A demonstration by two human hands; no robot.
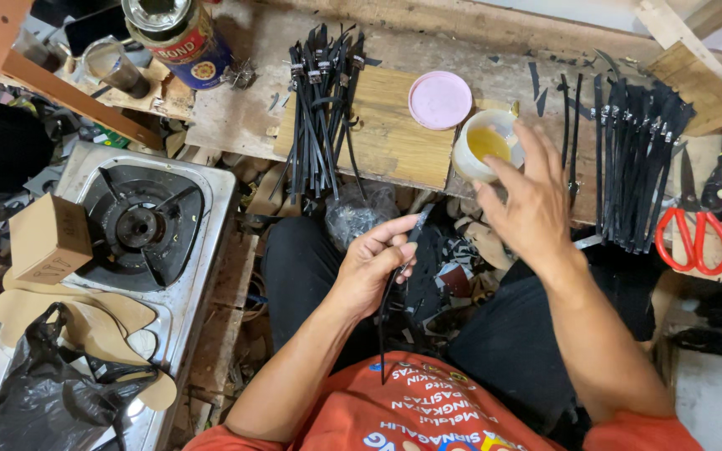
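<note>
Head view, looking down over the lap. Left hand (375, 266) held above the knees, fingers (400, 242) curled narrow and pinching a thin black strap (388, 301); the strap's upper end pokes out past the fingertips, the rest hangs down toward the orange shirt (411, 413). Right hand (530, 200) raised just beside a small white tub of yellow glue (486, 144), fingers spread wide, holding nothing; fingertips sit over the tub's right rim, contact not clear. The held strap lies well apart from the right hand, low and to its left. Tub stands at the near edge of the wooden worktop (394, 125), with a round pink lid (439, 99) lying flat just beside it to the left. Left of the lid, a loose bundle of black straps (321, 100) lies fanned on the worktop, ends hanging over the edge. Right of the tub, a second, neater row of black straps (637, 159) lies side by side. Red-handled scissors (695, 238) rest just beside that row, at the far right. Far left, a single gas burner stove (139, 225) with a small cardboard box (48, 238) on its corner and a black plastic bag (43, 392) below. A metal tin (179, 35) stands at the top left. Scraps litter the floor between the knees.
</note>
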